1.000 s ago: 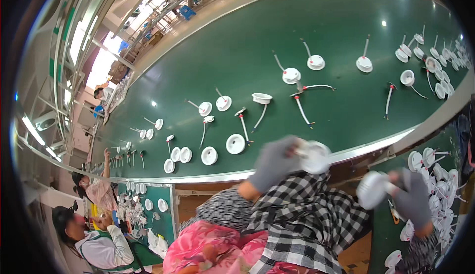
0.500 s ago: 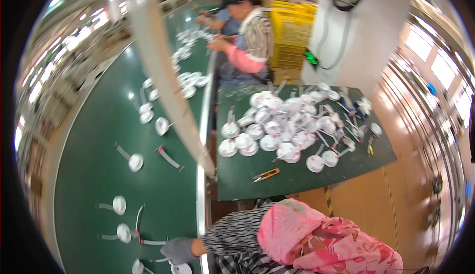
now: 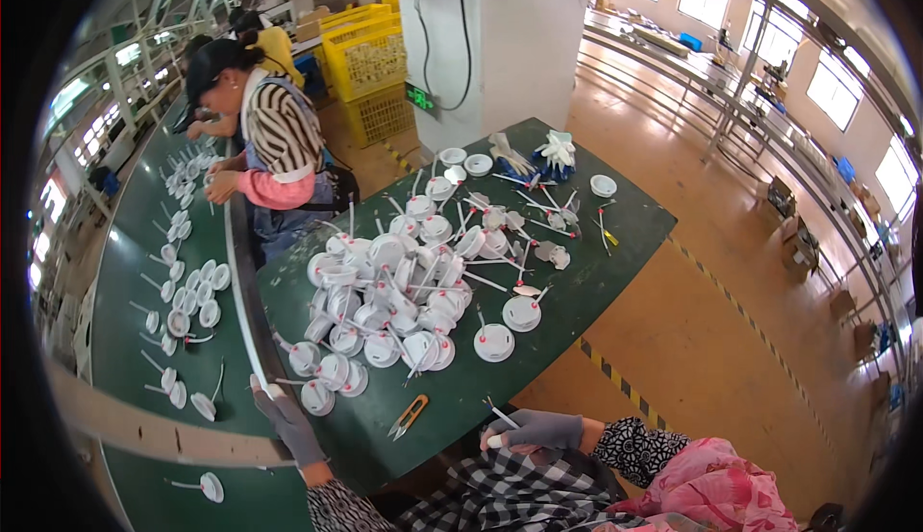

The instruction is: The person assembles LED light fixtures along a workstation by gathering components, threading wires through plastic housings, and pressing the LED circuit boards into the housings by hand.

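Note:
My right hand [image 3: 543, 433], in a grey fingerless glove, is closed around a white cable [image 3: 502, 416] with thin wire ends sticking out. Whatever hangs on the cable's other end is hidden in the hand. My left hand [image 3: 291, 428], gloved likewise, has its fingers stretched out at the metal rail [image 3: 252, 330] between belt and table, with nothing visible in it. Just right of its fingertips lies a white round fitting [image 3: 317, 397] with a cable stub, at the edge of a heap of similar fittings [image 3: 385, 292]. Orange thread snips [image 3: 410, 417] lie on the green table [image 3: 461, 397].
On the left, a green conveyor belt [image 3: 231, 450] carries several more fittings, with a pale beam [image 3: 163, 426] crossing over it. A co-worker [image 3: 274, 138] sits at the belt farther up. White-and-blue gloves [image 3: 556, 152] lie at the table's far end. Yellow crates [image 3: 365, 61] stand behind.
The view has swung to the right. A gloved hand was low over the belt near loose fittings; now my left hand is at the rail, and my right hand shows with a cable in it.

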The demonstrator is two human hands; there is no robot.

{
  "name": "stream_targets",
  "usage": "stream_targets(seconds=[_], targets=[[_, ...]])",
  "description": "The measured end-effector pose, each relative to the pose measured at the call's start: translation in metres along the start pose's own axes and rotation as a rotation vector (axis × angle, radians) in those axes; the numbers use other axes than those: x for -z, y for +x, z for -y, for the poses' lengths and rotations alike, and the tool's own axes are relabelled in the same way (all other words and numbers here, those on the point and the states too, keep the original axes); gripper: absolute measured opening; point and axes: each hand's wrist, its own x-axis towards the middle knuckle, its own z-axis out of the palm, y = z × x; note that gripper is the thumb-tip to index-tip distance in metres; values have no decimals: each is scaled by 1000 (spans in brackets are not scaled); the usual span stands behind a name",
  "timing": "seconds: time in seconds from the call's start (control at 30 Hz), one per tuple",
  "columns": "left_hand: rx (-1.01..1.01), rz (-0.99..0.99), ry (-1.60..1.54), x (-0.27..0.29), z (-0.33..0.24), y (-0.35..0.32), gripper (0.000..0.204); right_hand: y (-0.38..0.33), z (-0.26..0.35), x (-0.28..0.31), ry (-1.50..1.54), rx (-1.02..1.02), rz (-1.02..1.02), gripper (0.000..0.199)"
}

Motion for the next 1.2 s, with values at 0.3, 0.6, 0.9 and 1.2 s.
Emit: stream_targets(seconds=[0.3, 0.6, 0.9, 1.2], targets=[[372, 350, -780, -79, 76, 39, 77, 31, 73, 3, 144, 24, 198, 44], [50, 293, -205, -110, 39, 18, 68, -85, 134, 121, -42, 417, -364, 32], [-196, 208, -131, -46, -232, 47, 33, -55, 212, 249, -1229, 269, -1244, 50], [-471, 1049, 787, -370, -263, 166, 51, 43, 285, 377, -1692, -489, -721, 75]])
